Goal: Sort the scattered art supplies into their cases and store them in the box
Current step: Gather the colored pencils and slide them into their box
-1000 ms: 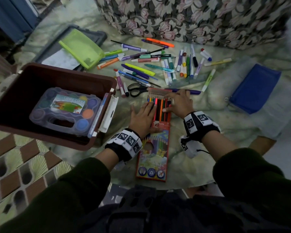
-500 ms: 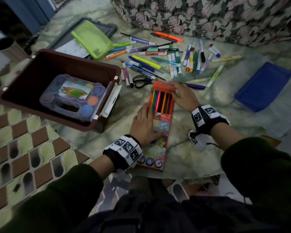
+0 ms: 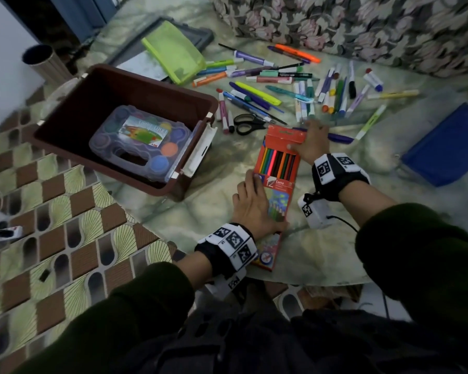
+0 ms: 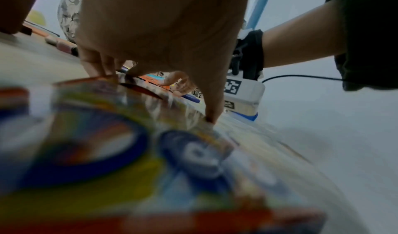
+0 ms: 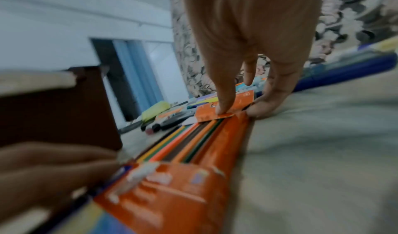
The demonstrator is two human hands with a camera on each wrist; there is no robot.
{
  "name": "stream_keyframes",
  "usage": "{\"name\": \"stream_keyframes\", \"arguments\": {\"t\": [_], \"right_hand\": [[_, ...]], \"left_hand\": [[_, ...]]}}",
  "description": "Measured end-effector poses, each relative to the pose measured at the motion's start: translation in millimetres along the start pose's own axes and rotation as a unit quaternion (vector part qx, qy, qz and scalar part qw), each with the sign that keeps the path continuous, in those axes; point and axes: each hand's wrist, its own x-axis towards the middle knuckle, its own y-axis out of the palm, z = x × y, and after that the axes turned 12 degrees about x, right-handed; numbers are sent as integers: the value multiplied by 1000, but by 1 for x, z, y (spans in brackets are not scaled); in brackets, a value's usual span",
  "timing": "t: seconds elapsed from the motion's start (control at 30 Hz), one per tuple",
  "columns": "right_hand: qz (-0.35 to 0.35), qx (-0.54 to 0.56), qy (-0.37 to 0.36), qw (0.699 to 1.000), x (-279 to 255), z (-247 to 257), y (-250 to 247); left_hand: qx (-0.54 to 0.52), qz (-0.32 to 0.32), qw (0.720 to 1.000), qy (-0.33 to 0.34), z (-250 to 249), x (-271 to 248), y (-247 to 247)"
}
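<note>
Coloured-pencil box (image 3: pixel 274 184) lies flat on the green cloth (image 3: pixel 322 252), centre-near, long axis running near-to-far, far flap (image 3: pixel 285 134) open with the pencils (image 3: pixel 278 161) showing. Left hand (image 3: pixel 251 206) rests on the box's near-left part, fingers straight and roughly together along the left edge. Right hand (image 3: pixel 312 143) sits at the far-right corner, thumb and fingers pinching the flap (image 5: pixel 226 108). Brown storage box (image 3: pixel 157 85) just left of the pencil box, narrow strip of cloth between them; paint set (image 3: pixel 141 143) inside. Scissors (image 3: pixel 247 124) and loose markers (image 3: pixel 305 85) crowd the far end, some right up against the flap. Blue case (image 3: pixel 446 144) well apart at right, bare cloth between. Green pouch (image 3: pixel 173 59) far left on a dark lid.
</note>
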Motion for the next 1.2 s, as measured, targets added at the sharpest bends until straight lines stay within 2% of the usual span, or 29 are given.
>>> {"name": "stream_keyframes", "arguments": {"t": [0.1,0.17,0.27,0.37,0.53,0.63,0.73,0.83,0.97,1.2], "right_hand": [[-3,57,67,996,6,-2,-2],[16,100,69,993,8,-1,-5],[23,156,44,987,4,8,-14],[26,253,35,966,-3,26,-36],[-20,310,-76,948,-22,73,-76],[-13,298,-133,945,-35,94,-94],[17,222,-169,960,-52,107,-100],[-17,160,-190,969,-66,110,-98],[-63,114,-207,970,-75,107,-103],[-33,75,-193,978,-91,108,-109]], "left_hand": [[-51,-3,998,-42,-5,0,-4],[-85,-2,995,-60,-8,0,-7],[-134,-5,989,-67,-11,1,-12],[-190,-38,978,-76,-10,3,-21],[-250,-118,960,-49,-10,15,-40],[-274,-165,947,-21,-13,23,-54],[-300,-212,930,-2,-15,31,-69],[-305,-243,921,16,-18,36,-83],[-289,-249,923,48,-17,34,-89],[-283,-259,919,87,-14,29,-98]]}}
